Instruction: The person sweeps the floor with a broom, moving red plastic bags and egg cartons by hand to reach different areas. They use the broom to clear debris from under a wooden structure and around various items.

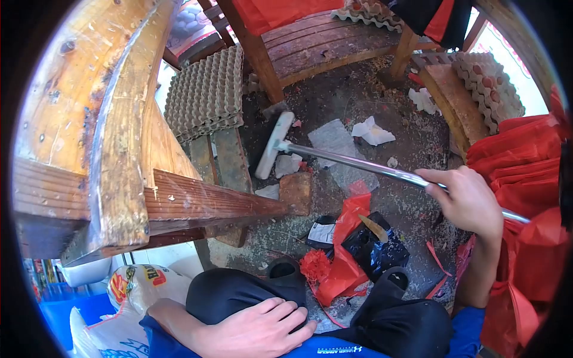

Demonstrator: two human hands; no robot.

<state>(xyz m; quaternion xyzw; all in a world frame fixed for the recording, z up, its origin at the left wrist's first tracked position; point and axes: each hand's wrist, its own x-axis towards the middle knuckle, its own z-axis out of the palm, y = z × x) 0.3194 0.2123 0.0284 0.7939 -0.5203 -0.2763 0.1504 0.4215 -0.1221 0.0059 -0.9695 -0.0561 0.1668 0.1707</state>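
Observation:
My right hand [468, 200] is closed around the silver handle of a push broom [358, 161], near the right side. The broom's white, T-shaped head [274, 146] rests tilted on the dirty floor, left of some paper scraps; its bristles cannot be made out. My left hand [262, 328] lies flat on my bent left knee, fingers stretched out, holding nothing. Between my feet are a crumpled red plastic strip [343, 256], a black plastic wrapper [379, 250] and a frayed red bundle [315, 265].
Stacked egg trays [206, 89] stand at the back left, and more egg trays [489, 89] at the right. A wooden table leg and beam [221, 200] juts in from the left. Red bags [519, 155] hang at the right. White scraps [373, 131] litter the floor.

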